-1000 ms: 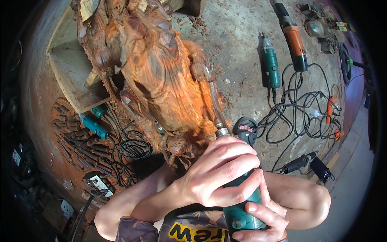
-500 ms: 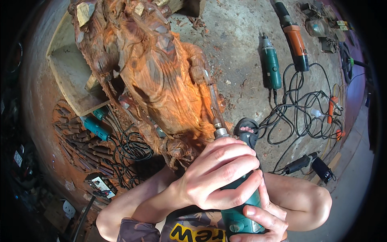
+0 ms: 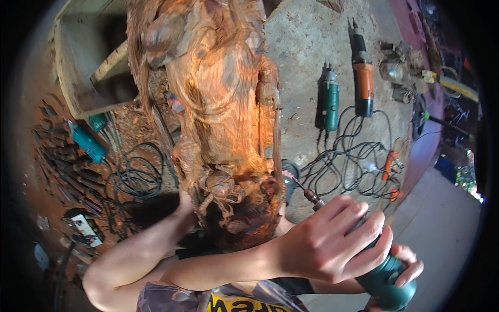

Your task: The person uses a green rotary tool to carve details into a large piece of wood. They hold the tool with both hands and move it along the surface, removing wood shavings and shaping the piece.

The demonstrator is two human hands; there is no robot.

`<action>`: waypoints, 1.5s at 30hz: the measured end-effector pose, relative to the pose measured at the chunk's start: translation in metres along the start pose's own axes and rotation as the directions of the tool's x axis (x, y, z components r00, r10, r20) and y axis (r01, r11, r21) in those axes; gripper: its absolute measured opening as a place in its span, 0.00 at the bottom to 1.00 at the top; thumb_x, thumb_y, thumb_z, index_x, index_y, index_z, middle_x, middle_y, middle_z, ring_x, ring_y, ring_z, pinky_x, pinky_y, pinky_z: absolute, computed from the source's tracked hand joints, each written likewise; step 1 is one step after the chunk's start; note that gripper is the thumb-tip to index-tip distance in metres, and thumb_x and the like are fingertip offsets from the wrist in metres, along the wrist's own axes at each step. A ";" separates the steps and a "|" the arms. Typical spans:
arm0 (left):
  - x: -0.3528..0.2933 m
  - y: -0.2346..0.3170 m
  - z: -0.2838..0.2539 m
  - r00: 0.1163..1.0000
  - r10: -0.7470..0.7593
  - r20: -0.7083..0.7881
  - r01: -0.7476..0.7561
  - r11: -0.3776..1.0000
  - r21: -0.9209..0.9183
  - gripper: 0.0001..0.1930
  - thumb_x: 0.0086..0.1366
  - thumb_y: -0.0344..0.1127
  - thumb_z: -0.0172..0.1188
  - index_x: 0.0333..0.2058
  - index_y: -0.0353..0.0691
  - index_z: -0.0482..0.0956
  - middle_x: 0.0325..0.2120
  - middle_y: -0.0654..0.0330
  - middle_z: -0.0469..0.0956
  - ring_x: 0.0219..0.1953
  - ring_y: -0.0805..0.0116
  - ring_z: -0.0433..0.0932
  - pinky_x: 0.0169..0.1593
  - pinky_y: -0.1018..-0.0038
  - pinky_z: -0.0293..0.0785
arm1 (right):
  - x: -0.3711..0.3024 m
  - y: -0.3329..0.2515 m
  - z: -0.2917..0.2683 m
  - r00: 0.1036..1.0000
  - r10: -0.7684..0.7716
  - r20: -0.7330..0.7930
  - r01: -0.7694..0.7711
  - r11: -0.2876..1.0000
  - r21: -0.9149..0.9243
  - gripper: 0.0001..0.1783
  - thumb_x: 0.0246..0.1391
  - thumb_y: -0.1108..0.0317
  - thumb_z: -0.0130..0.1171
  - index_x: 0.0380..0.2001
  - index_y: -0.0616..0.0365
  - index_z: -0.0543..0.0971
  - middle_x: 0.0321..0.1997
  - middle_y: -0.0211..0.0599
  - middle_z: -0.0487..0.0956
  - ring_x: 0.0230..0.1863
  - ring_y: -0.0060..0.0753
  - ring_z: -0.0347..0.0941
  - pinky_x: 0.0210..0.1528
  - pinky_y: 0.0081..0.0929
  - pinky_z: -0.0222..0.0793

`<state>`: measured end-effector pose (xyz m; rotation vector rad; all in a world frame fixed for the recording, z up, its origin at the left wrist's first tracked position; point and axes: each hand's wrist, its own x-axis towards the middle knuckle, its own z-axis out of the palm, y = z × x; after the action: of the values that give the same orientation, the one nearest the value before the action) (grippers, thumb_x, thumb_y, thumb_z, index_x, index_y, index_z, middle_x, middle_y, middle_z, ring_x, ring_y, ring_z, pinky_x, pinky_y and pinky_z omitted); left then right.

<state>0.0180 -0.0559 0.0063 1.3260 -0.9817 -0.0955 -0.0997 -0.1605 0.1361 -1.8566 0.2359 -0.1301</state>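
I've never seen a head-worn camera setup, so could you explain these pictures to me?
There's no robot, just a person's two bare hands. Every picture comes from one fisheye camera on the person's head, looking down, so straight edges bend. The left hand and the right hand both hold a green tool, its tip pointing up and left. Ahead is a reddish wood carving. On the floor at right lie another green tool, an orange-and-black tool and tangled cords; at left, a teal tool.
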 end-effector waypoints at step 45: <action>0.020 -0.039 -0.011 0.974 -0.070 -0.217 0.087 0.994 0.068 0.15 0.53 0.29 0.68 0.41 0.38 0.81 0.37 0.55 0.77 0.37 0.58 0.80 0.39 0.64 0.79 | 0.045 0.002 0.002 0.979 0.156 -0.134 -0.164 0.985 -0.050 0.21 0.57 0.65 0.70 0.49 0.55 0.73 0.62 0.67 0.75 0.62 0.63 0.75 0.60 0.48 0.73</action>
<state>0.0555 -0.0704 -0.0151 1.4137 -0.7565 0.0253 -0.0552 -0.1695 0.1322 -1.8839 0.4827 -0.1335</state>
